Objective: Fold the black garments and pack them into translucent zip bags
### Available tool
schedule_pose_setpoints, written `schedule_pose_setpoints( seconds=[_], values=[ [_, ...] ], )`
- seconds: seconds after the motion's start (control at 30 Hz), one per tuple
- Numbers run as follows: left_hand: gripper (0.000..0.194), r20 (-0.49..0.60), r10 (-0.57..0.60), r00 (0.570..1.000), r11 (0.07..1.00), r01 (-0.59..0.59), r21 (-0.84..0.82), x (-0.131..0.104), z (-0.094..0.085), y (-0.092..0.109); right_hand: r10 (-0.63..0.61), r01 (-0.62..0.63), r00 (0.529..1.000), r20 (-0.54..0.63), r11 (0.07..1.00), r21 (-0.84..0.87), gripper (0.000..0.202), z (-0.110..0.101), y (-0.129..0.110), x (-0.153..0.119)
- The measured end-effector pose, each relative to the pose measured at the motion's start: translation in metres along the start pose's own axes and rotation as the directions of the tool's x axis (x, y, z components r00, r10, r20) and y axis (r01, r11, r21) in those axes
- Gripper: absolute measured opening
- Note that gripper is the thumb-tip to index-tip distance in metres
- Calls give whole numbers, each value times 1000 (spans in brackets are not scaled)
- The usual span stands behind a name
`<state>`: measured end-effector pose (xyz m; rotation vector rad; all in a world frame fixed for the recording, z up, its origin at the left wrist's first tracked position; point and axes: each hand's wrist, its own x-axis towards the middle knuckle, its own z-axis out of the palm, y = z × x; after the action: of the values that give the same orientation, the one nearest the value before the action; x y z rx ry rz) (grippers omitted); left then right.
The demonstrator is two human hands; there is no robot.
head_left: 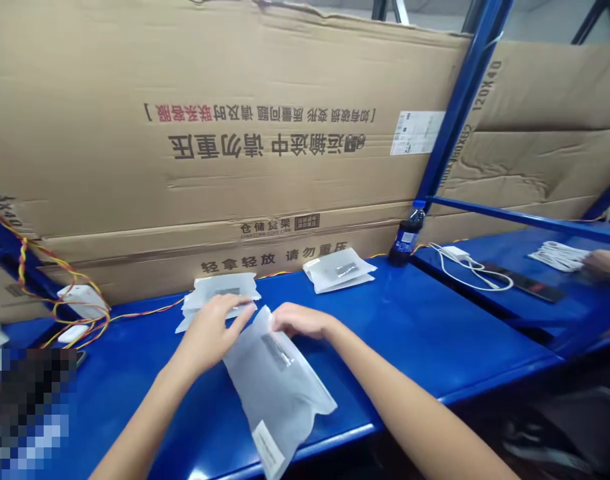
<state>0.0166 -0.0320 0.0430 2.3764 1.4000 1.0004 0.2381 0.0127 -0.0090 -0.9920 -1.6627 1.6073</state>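
A translucent white bag (277, 387) with a pale label near its lower end slants over the front of the blue shelf. My right hand (302, 320) pinches its top edge. Close to the bag's top left corner is my left hand (217, 330), its thumb and fingers apart and nothing visibly held between them. Behind my left hand lies a second pale bag (199, 293), partly covered by the fingers. A third bag (337, 270) rests farther back, to the right of it, near the cardboard.
Cardboard (265, 180) stands behind the blue shelf (399, 333). A dark bottle (407, 237) is by the blue post (459, 100). Red and yellow wires (59, 267) tangle at left. On the right shelf are a white cable (477, 270), a dark phone (529, 283) and another person's hand (607, 267).
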Motion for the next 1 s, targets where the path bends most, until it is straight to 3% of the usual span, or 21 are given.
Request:
schedule_pose_setpoints(
  seconds=[0.03, 0.1, 0.27, 0.37, 0.53, 0.67, 0.73, 0.8, 0.87, 0.93, 1.0],
  values=[
    [42, 156, 5, 988, 999, 2, -44, 8, 6, -5, 17, -16, 999, 40, 1000, -9, 20, 7, 2, 2],
    [42, 303, -37, 952, 982, 91, -164, 13, 19, -17, 26, -25, 998, 62, 1000, -19, 23, 16, 7, 6],
    [39, 344, -118, 932, 915, 236, -327, 0, 34, -37, -11, 11, 1000, -7, 999, -44, 34, 18, 14, 7],
    [40, 370, -123, 921, 894, 264, -362, -4, 36, -37, -27, 24, 998, -48, 998, -55, 25, 22, 16, 8],
    [39, 275, -150, 950, 896, 248, -369, 3, 28, -46, -30, 26, 998, -47, 997, -66, 18, 27, 12, 5],
    [43, 86, -241, 967, 905, 256, -339, 12, 1, -72, 51, -33, 977, 208, 995, -93, 17, 20, 4, -5],
    [46, 34, -282, 959, 904, 277, -326, 15, -10, -85, 98, -57, 936, 337, 990, -130, 17, 18, 0, -10],
    [49, 19, -304, 952, 902, 294, -316, 15, -15, -93, 140, -72, 914, 382, 980, -188, 19, 17, -3, -13],
    [49, 20, -311, 950, 903, 301, -307, 14, -14, -96, 140, -60, 938, 316, 967, -248, 26, 19, -4, -13],
    [47, 27, -305, 952, 906, 299, -301, 13, -9, -93, 20, 14, 991, 133, 968, -249, 29, 22, -4, -11],
    [46, 47, -288, 957, 910, 288, -300, 12, -3, -87, -126, 120, 992, -14, 970, -213, 27, 26, -4, -10]
  ],
)
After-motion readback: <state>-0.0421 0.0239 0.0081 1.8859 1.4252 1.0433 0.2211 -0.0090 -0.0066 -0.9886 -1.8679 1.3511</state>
